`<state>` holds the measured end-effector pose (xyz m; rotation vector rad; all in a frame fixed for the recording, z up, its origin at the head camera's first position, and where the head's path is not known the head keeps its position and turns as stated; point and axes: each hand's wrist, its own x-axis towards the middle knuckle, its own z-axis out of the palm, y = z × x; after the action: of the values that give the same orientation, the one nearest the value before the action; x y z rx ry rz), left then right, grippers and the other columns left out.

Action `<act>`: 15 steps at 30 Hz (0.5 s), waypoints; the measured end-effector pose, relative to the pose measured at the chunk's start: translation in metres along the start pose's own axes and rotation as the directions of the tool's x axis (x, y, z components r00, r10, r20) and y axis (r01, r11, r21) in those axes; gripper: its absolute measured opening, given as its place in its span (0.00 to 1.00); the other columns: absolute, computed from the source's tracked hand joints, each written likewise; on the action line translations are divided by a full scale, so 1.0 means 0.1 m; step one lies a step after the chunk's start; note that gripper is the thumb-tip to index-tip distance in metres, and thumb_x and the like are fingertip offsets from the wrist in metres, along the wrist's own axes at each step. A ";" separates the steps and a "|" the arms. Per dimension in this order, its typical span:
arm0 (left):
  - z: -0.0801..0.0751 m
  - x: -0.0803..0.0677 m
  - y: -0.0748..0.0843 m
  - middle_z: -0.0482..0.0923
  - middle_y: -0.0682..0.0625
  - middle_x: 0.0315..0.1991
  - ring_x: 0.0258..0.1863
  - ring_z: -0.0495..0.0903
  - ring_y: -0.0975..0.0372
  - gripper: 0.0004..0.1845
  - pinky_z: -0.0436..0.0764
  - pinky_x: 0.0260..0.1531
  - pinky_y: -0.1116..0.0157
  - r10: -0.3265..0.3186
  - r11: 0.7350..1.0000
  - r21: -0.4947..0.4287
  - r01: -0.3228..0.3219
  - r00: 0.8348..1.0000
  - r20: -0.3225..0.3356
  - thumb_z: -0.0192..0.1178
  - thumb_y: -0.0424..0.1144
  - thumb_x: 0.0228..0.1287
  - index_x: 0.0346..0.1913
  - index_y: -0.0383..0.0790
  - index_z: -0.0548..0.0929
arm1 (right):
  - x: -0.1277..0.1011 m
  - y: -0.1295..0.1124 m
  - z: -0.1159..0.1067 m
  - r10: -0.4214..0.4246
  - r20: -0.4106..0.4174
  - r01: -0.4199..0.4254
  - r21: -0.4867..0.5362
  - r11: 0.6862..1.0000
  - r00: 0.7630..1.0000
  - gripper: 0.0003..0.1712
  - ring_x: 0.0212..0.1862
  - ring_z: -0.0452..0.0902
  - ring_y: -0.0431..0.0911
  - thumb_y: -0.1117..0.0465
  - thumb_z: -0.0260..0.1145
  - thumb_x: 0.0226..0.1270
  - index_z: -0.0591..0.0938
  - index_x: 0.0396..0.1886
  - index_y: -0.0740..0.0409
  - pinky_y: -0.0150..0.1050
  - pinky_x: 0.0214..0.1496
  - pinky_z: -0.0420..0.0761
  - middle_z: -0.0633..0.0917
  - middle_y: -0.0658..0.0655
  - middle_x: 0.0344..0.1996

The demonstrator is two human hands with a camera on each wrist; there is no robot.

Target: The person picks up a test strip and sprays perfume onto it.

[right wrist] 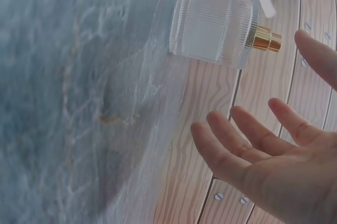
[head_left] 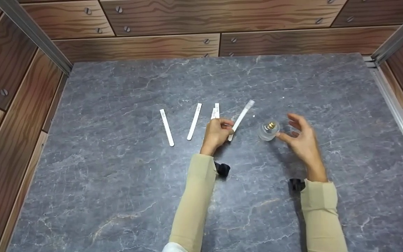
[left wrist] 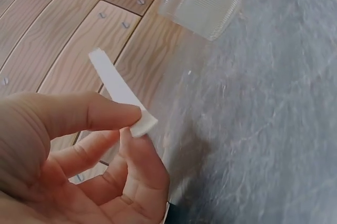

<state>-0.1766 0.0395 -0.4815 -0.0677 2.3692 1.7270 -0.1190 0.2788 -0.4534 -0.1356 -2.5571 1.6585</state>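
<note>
Right here, your left hand [head_left: 218, 132] has one end of a slim, flat, white paper-like strip [head_left: 241, 119] pinched between thumb and forefinger, the strip slanting, its far tip greyer. Near it, a clear, ribbed, round glass bottle [right wrist: 213, 24] stands upright, gold-coloured nozzle [right wrist: 267, 39] on top. Your right hand [head_left: 302, 138] spreads beside the bottle, fingers wide, grasping nothing. More white strips [head_left: 167, 127] lie leftward across the grey marbled tabletop [head_left: 117, 189].

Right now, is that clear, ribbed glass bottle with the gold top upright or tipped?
Upright: both wrist views show the clear, ribbed glass bottle with its base toward the grey, marbled tabletop, gold top pointing away.
</note>
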 end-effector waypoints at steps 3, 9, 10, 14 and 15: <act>0.00 -0.02 -0.01 0.79 0.51 0.22 0.20 0.76 0.68 0.12 0.78 0.21 0.74 -0.008 0.989 -0.150 0.013 0.999 0.034 0.58 0.17 0.54 0.39 0.25 0.87 | 0.00 0.00 0.00 0.000 0.001 0.000 0.002 1.000 1.000 0.38 0.70 0.64 0.68 0.77 0.70 0.61 0.65 0.69 0.78 0.61 0.71 0.68 0.67 0.75 0.69; -0.02 -0.06 -0.01 0.81 0.40 0.28 0.26 0.87 0.56 0.12 0.89 0.31 0.65 -0.046 0.925 -0.371 0.087 0.992 0.118 0.54 0.14 0.61 0.45 0.20 0.82 | 0.00 0.00 0.02 0.006 0.011 -0.006 -0.007 1.000 1.000 0.38 0.70 0.64 0.68 0.76 0.71 0.61 0.65 0.69 0.78 0.61 0.71 0.68 0.67 0.76 0.69; -0.02 -0.06 -0.02 0.83 0.37 0.30 0.27 0.88 0.55 0.12 0.89 0.32 0.65 -0.054 0.921 -0.377 0.099 0.990 0.128 0.54 0.14 0.62 0.47 0.20 0.81 | 0.00 0.00 0.02 0.005 0.012 -0.005 -0.009 1.000 1.000 0.38 0.70 0.64 0.68 0.76 0.71 0.61 0.65 0.69 0.78 0.60 0.71 0.68 0.67 0.76 0.69; -0.01 -0.06 -0.04 0.85 0.30 0.36 0.27 0.88 0.56 0.14 0.89 0.33 0.65 -0.091 0.906 -0.397 0.149 0.983 0.160 0.53 0.15 0.66 0.54 0.21 0.78 | 0.02 -0.01 0.04 0.000 0.024 0.000 -0.009 1.000 1.000 0.38 0.70 0.64 0.68 0.76 0.71 0.61 0.65 0.69 0.78 0.61 0.70 0.69 0.68 0.76 0.69; -0.01 -0.06 -0.04 0.85 0.29 0.36 0.26 0.88 0.56 0.15 0.88 0.33 0.65 -0.093 0.901 -0.405 0.152 0.982 0.163 0.53 0.15 0.66 0.54 0.20 0.77 | 0.03 -0.02 0.04 -0.001 0.026 0.001 -0.011 1.000 1.000 0.39 0.70 0.64 0.68 0.76 0.71 0.61 0.65 0.69 0.78 0.61 0.70 0.69 0.68 0.76 0.69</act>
<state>-0.1701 0.0372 -0.4836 -0.1522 1.8215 2.0678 -0.1221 0.2747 -0.4537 -0.1143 -2.5855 1.6572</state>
